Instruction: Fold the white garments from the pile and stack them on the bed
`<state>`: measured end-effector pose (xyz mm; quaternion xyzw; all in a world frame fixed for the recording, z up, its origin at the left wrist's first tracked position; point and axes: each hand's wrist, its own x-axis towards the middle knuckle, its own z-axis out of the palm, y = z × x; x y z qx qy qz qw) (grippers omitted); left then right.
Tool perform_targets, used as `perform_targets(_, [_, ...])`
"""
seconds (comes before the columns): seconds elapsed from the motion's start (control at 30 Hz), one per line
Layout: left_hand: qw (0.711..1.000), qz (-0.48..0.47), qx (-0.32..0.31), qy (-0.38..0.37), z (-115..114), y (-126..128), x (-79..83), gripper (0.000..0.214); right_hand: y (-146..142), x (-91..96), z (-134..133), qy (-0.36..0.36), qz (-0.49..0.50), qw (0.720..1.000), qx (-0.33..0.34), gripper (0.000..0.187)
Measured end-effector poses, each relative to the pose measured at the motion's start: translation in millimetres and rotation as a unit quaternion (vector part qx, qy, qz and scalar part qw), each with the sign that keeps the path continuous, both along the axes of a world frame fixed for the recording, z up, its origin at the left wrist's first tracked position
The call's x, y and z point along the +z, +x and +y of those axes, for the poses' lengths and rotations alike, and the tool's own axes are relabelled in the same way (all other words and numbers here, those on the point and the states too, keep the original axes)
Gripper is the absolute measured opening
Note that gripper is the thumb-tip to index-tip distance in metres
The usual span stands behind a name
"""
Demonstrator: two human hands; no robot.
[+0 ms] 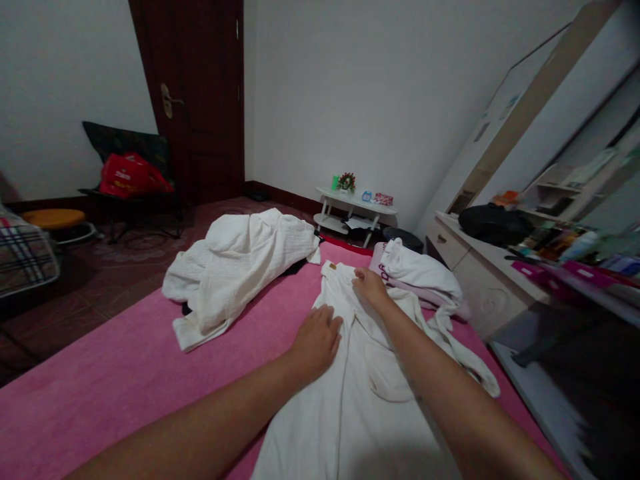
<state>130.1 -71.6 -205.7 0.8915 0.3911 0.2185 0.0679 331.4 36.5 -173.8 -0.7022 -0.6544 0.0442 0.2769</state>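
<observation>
A white long-sleeved garment (345, 393) with a patch pocket and a small tan label at its collar lies lengthwise on the pink bed cover (150, 387). My left hand (316, 340) rests on its left edge, fingers stretched out over the cloth. Farther up, near the collar, my right hand (371, 288) has its fingers bent together on a bit of the same cloth. One sleeve stretches to the right, partly behind my right forearm. To the left lies a crumpled white textured garment (250, 260), touched by neither hand.
Folded white clothing (420, 267) rests on a pillow at the bed's far right. Beyond the bed is a small white table (357, 200). Drawers (460, 267) and a cluttered dresser flank the right side. A red bag (131, 175) sits on a chair by the dark door (205, 87).
</observation>
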Motion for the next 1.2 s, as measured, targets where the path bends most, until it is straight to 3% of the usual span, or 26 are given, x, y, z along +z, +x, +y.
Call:
perform_targets(0.1, [1.000, 0.003, 0.007, 0.017, -2, 1, 0.3, 0.031, -11, -10.6, 21, 0.000, 0.010, 1.000, -0.004, 0.036])
perform_targets(0.23, [1.000, 0.002, 0.006, 0.022, -2, 3, -3.8, 0.034, -22, -9.7, 30, 0.000, -0.002, 1.000, -0.021, 0.032])
perform_targets(0.3, [0.999, -0.009, 0.011, 0.030, -1, 3, -7.9, 0.040, -22, -6.0, 26, 0.009, -0.014, 0.998, -0.055, 0.028])
perform_targets(0.43, [0.999, -0.021, 0.015, 0.036, 0, 3, -11.4, 0.057, -12, -4.7, 10, 0.037, -0.036, 0.986, -0.159, 0.043])
perform_targets(0.6, [0.999, -0.010, -0.003, 0.030, -1, 3, -11.2, 0.054, -2, -20.5, -5, 0.004, -0.060, 0.975, -0.215, 0.039])
perform_targets(0.7, [1.000, 0.006, -0.009, 0.016, -1, 3, -13.5, 0.048, -3, -21.2, 0, -0.041, -0.080, 0.974, -0.208, 0.032])
perform_targets(0.8, [1.000, 0.018, -0.010, 0.007, -1, 3, -13.9, 0.048, -11, -5.1, 14, -0.085, -0.101, 0.974, -0.183, 0.027])
perform_targets(1.0, [0.999, 0.030, -0.019, 0.002, -1, 3, -8.7, 0.049, -36, 30.1, 44, -0.081, -0.088, 0.984, -0.135, 0.044])
perform_targets(1.2, [0.999, 0.037, -0.020, 0.003, -1, 3, -9.6, 0.051, -44, 7.9, 70, -0.152, 0.046, 0.983, -0.093, 0.024])
